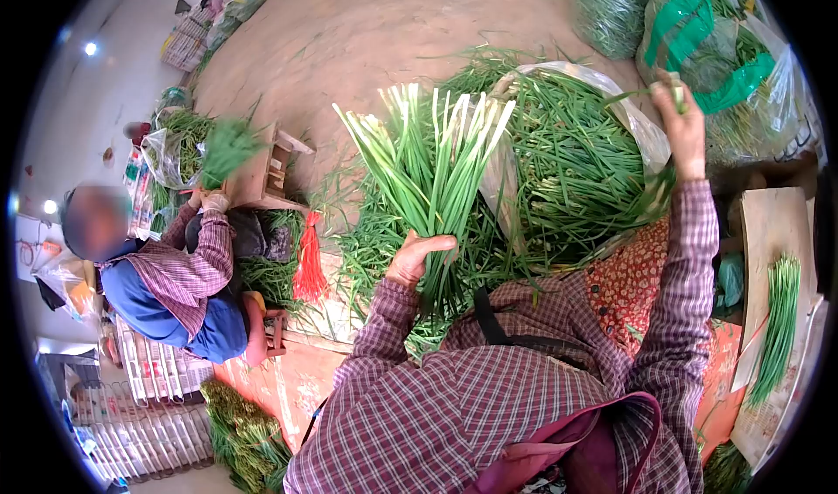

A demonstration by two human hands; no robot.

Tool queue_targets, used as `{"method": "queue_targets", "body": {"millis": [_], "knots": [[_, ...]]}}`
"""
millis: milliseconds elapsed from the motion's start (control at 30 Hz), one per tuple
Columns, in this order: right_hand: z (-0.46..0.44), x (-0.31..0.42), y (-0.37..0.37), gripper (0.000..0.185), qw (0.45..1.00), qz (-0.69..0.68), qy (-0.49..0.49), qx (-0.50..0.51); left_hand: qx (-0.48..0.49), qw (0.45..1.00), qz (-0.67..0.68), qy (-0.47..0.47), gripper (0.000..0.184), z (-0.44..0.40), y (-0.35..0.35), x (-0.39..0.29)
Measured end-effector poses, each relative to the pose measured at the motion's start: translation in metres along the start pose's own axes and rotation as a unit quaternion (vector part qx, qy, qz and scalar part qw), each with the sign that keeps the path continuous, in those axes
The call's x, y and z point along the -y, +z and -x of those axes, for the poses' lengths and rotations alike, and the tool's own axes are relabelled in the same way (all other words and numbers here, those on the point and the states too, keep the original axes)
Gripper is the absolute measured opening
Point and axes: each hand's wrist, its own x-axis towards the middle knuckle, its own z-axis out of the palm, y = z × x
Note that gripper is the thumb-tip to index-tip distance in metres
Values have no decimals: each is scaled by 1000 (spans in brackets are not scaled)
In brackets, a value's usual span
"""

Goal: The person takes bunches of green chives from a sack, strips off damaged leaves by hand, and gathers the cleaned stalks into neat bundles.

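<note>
Wrapped around the middle of a thick bunch of garlic chives [428,158], my left hand [422,257] holds it upright with the pale stem ends fanned out at the top. My right hand [683,126] is raised at the far right, closed on a few chive stalks [678,99] whose pale ends stick out above the fingers. Between my hands lies a big heap of loose chives [576,158] in an opened clear plastic bag [642,123]. More loose green leaves spread on the floor under my left hand.
A bound chive bundle [777,328] lies on a board [772,219] at right. Stuffed plastic bags [611,14] stand at upper right. At left, a seated person [188,276] holds greens beside a wooden stool [271,175]. Red ties [310,263] hang nearby. More greens [240,428] lie lower left.
</note>
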Motion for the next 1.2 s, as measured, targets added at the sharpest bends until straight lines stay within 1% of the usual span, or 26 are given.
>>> {"method": "queue_targets", "body": {"millis": [33, 100, 133, 167, 200, 267, 300, 367, 400, 467, 500, 533, 600, 667, 700, 767, 833, 900, 933, 967, 1000, 1033, 1067, 1100, 1167, 1200], "knots": [[16, 20, 17, 37, 996, 51, -71, 19, -40, 999, -9, -10, 33, -2, -5, 8], [45, 60, 44, 39, 988, 14, -27, 152, -49, 999, -13, -20, 33, -1, 6, 0], [60, 67, 65, 36, 978, -85, 19, 188, -56, 998, 1, 5, 31, 3, 25, -13], [70, 87, 79, 35, 966, -96, 28, 239, -63, 997, 13, 32, 29, 6, 43, -24], [80, 87, 99, 37, 964, -112, 12, 240, -64, 997, 12, 33, 29, 7, 46, -24], [89, 96, 125, 44, 951, -31, 31, 306, -72, 997, 3, 37, 27, 8, 50, -23], [91, 97, 136, 40, 950, -2, 9, 313, -71, 997, 2, 38, 27, 9, 49, -24], [95, 96, 149, 33, 955, -84, 15, 285, -49, 999, -24, 0, 29, 11, 47, -24], [96, 95, 149, 33, 955, -83, 13, 285, -41, 999, -22, 23, 28, 11, 47, -23], [94, 90, 140, 26, 947, -116, 67, 291, -34, 999, -12, 13, 30, 8, 40, -21], [90, 85, 133, 22, 956, -130, 56, 257, -30, 1000, -3, 0, 32, 7, 35, -17], [81, 77, 122, 20, 965, -132, 49, 220, -18, 999, 27, 17, 38, 1, 26, -6], [56, 61, 90, 23, 980, -167, 6, 105, -24, 999, 33, 17, 39, 4, 23, -6], [23, 55, 28, 21, 989, -108, 95, 28, -42, 998, 12, 34, 40, 5, 21, -9], [9, 42, 8, 25, 996, -76, 37, 2, -41, 998, 13, 35, 40, 3, 14, -5], [9, 44, -2, 35, 996, 67, -6, 58, -34, 999, 13, 9, 39, 0, 6, -2], [29, 45, 21, 48, 970, 204, -53, 119, -39, 999, 5, 11, 38, 2, 13, -1], [51, 39, 54, 58, 976, 83, -124, 161, -44, 999, 11, 19, 36, 3, 24, -3], [58, 43, 68, 59, 978, 29, -12, 205, -36, 999, 32, 23, 35, 2, 25, 1], [62, 45, 80, 58, 965, -47, 66, 250, -61, 998, 21, 27, 34, 4, 33, 0], [67, 48, 91, 58, 941, -115, 149, 281, -44, 998, 22, 25, 34, 7, 40, -4], [69, 51, 99, 57, 908, -201, 193, 313, -26, 999, 23, 24, 34, 12, 51, -12], [71, 63, 101, 48, 871, -276, 219, 343, 3, 1000, 26, 9, 33, 16, 62, -20], [70, 52, 108, 38, 847, -309, 247, 354, 39, 999, 33, 2, 35, 18, 69, -24], [68, 55, 108, 41, 832, -309, 251, 386, 62, 997, 42, -9, 38, 17, 79, -16], [70, 58, 109, 41, 832, -309, 253, 384, 63, 997, 42, -12, 38, 17, 83, -13]]}}
